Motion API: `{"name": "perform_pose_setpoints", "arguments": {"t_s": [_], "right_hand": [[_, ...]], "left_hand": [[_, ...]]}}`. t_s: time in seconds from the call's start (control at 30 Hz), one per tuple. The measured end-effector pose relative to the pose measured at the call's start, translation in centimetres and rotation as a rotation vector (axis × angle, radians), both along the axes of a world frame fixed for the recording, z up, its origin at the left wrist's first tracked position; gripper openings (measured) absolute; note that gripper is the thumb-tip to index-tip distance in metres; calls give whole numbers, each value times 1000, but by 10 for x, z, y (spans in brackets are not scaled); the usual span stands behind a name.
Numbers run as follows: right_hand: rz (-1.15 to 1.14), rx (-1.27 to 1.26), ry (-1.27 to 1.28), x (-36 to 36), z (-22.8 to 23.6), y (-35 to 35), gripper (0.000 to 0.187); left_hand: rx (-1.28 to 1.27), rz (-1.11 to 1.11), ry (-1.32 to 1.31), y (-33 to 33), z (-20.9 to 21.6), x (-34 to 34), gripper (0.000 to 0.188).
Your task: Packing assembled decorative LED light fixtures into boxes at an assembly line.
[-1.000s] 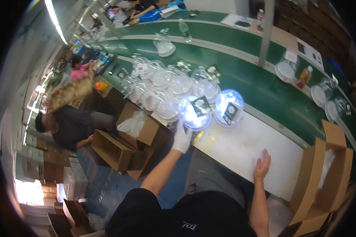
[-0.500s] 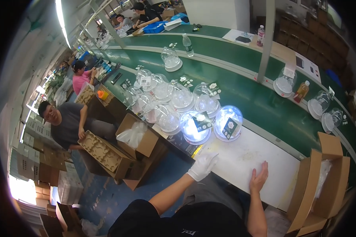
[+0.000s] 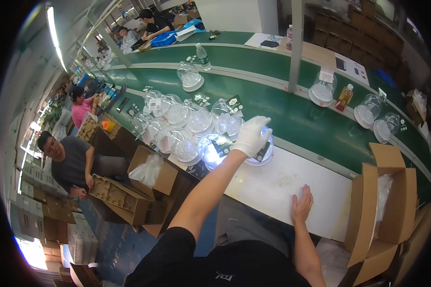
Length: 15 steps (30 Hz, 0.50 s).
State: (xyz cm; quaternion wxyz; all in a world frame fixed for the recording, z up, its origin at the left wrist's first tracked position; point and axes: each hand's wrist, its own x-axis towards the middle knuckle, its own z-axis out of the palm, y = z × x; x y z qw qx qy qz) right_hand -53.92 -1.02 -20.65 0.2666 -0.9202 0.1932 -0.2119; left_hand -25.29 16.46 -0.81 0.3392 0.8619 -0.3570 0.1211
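- Change from half a second earlier: the gloved left hand (image 3: 252, 136) has gone from hovering low over the white board, short of the domes, to resting on top of a lit clear dome (image 3: 260, 149). The arm is now stretched further forward. The bare right hand (image 3: 301, 204) has stayed flat on the white board (image 3: 282, 184), much where it was.
- Left hand, grip: white glove, fingers curled down over the crown of the dome and closed on it.
- Right hand, grip: open, palm down, fingers spread, holding nothing.
- Lit clear dome, position: at the far edge of the white board, beside the green conveyor belt (image 3: 316, 122). It is the right-hand one of two glowing domes; the second glowing dome (image 3: 211, 149) stands just beside it on the left.
- Lit clear dome, orientation: upright on its round base, long axis vertical, crown pointing up into the glove. A dark card shows inside it.
- Neighbouring stock: a cluster of unlit clear domes (image 3: 187, 122) to the left along the belt, most with small dark cards.
- Surface: white board set against the long green belt, which curves away to the upper left.
- Room: open cardboard box (image 3: 383, 205) with a plastic liner at the right; more cartons (image 3: 148, 174) below the bench at the left; a seated person in a grey shirt (image 3: 72, 162) beside them; other workers further along the line.
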Motion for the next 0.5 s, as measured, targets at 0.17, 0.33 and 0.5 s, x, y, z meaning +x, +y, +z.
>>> {"name": "perform_pose_setpoints", "arguments": {"t_s": [0.17,0.33,0.5], "right_hand": [[-16,-34,3,-4,-3,-6,53],[-2,-26,4,-5,-5,-4,52],[3,-33,26,-6,-3,-4,52]], "left_hand": [[-43,127,-128,-18,-40,10,11],[-233,215,-163,-13,-46,-1,10],[-232,200,-195,-10,-50,-4,12]]}}
